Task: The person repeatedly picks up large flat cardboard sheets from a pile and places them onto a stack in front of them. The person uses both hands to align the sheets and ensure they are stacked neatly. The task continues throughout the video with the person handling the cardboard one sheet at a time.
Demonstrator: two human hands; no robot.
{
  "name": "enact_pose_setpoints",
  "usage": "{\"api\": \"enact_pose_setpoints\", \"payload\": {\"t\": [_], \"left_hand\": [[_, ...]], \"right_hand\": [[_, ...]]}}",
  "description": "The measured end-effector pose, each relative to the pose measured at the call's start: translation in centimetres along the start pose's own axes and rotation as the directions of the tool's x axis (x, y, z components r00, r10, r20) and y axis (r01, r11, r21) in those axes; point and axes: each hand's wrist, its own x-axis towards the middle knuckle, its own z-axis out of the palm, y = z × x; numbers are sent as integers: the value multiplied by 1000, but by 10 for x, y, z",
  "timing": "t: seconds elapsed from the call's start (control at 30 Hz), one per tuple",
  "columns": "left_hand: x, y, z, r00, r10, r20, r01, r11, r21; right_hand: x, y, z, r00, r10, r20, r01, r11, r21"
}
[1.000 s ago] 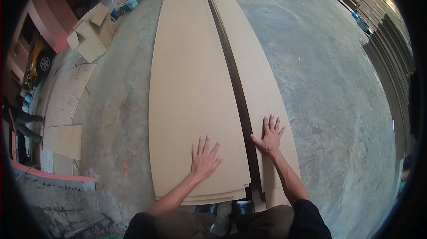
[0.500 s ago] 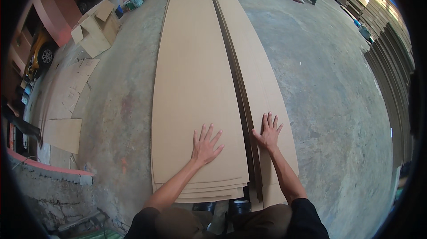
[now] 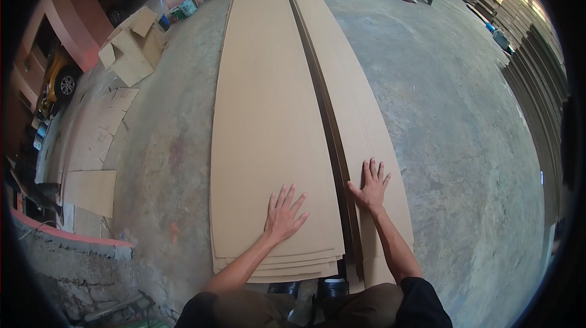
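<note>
Rests left hand (image 3: 285, 215) palm-down with splayed fingers on wide cardboard stack (image 3: 271, 114), and right hand (image 3: 371, 190) likewise on narrow stack (image 3: 345, 93), with forearms (image 3: 244, 263) slanting inward.

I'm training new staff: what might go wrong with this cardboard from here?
The wide cardboard stack has staggered near edges, so sheets might slip under the left hand. The narrow cardboard stack lies close alongside, so a sideways push from the right hand might make edges catch. The black shoes are by the near edges, so sliding cardboard might bump them.
</note>
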Motion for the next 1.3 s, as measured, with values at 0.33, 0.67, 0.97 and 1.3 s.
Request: {"api": "enact_pose_setpoints", "payload": {"t": [0.33,0.67,0.97,1.3], "left_hand": [[0,1,-1,1000,-17,-14,17,999,-38],[-1,1,-1,999,-7,-53,5,999,-35],[4,-11,-10,996,-17,92,34,982,-188],[24,-43,-26,980,-142,-142,130,987,-91]], "right_hand": [[0,0,-2,1000,2,3,-2,1000,-2],[-2,0,-1,1000,-9,-23,10,1000,15],[6,8,-1,997,60,-42,-48,972,228],[14,-27,-17,997,70,34,-68,996,-56]]}}
